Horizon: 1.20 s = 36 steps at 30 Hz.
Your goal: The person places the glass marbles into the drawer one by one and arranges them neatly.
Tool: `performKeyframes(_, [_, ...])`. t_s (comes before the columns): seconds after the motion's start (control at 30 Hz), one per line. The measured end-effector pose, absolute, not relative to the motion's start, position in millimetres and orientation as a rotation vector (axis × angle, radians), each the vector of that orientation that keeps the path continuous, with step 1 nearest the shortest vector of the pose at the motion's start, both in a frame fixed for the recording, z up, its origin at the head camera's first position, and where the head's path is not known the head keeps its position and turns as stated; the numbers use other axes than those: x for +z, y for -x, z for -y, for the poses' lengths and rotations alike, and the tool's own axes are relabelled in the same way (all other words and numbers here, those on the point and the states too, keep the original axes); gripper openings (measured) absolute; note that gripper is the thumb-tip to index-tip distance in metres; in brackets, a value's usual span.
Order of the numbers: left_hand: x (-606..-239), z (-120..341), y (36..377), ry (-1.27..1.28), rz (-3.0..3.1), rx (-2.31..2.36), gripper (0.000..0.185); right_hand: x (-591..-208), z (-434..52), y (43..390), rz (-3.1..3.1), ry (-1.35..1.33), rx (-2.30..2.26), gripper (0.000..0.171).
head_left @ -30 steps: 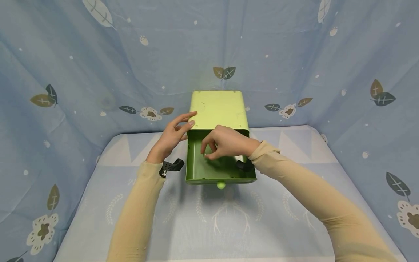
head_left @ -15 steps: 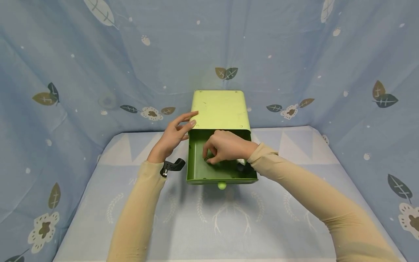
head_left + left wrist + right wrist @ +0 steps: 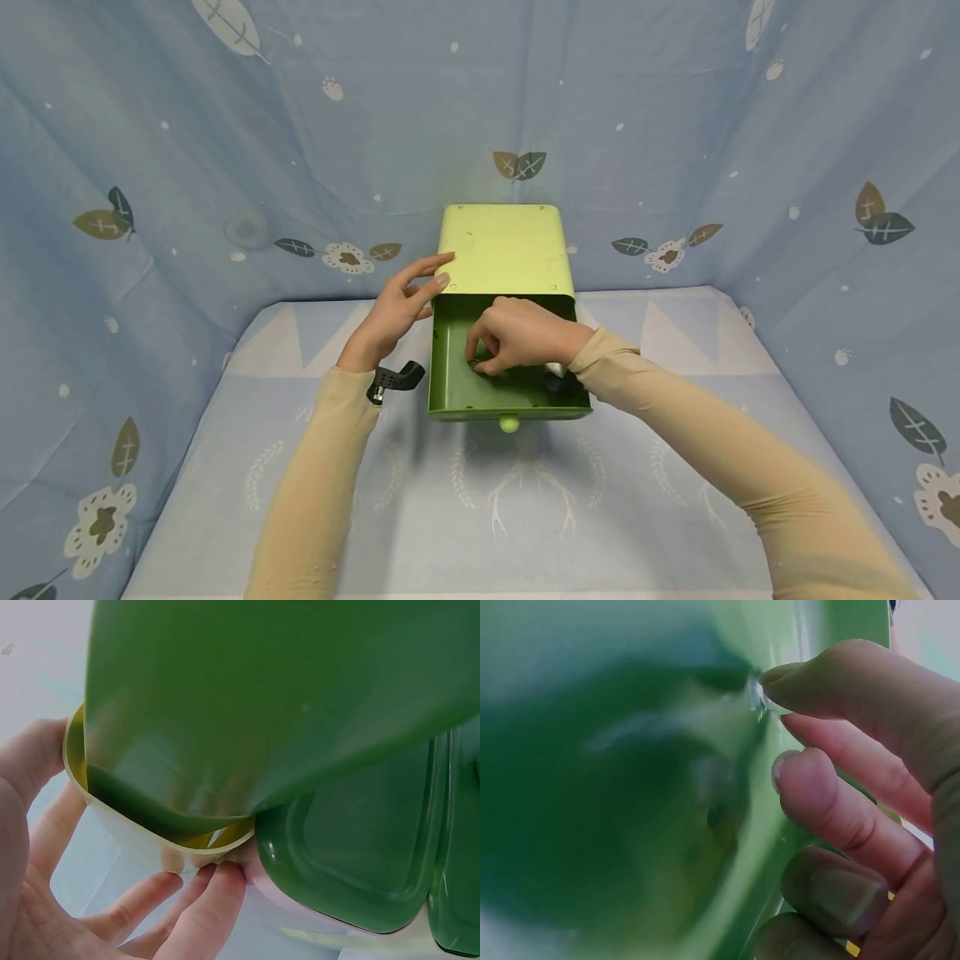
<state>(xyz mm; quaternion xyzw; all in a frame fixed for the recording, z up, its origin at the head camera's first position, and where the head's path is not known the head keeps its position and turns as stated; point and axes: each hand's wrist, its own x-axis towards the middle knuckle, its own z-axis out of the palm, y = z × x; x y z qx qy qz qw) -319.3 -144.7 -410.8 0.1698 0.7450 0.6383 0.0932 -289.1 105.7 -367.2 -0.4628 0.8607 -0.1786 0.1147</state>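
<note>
The green box [image 3: 504, 250] stood at the back of the blue surface [image 3: 525, 500], close to the cloth wall [image 3: 225, 125], and its drawer [image 3: 450, 392] was pulled out toward the person, with free room in front and on both sides. The left hand [image 3: 393, 312] lay with straight fingers against the left front corner of the box, while the right hand [image 3: 517, 333] was inside the drawer with curled fingers. It pinched something small, hidden from the head view and too blurred in the right wrist view to name. A round knob [image 3: 508, 424] stuck out from the drawer front, and a black object [image 3: 397, 379] lay just left of the drawer.
</note>
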Motion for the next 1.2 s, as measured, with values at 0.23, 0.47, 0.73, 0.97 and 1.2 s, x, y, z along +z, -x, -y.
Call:
performKeyframes(0.23, [-411,144,320,-0.507,-2.227,1.884,0.050,-365,-108,290,-2.545,1.350,-0.490,0.013])
performKeyframes(0.47, [-410,144,320,-0.502,-2.232,1.883,0.051,-359,-111,290,-2.547,1.366,-0.499,0.012])
performKeyframes(0.73, [-409,143,319,-0.506,-2.237,1.876,0.051,-348,-116,286,-2.571,1.377,-0.519,0.013])
performKeyframes(0.97, [-408,143,318,-0.500,-2.234,1.884,0.051,-338,-123,282,-2.609,1.397,-0.529,0.014])
performKeyframes(1.2, [-408,142,318,-0.499,-2.222,1.893,0.051,-328,-130,274,-2.645,1.456,-0.570,0.014])
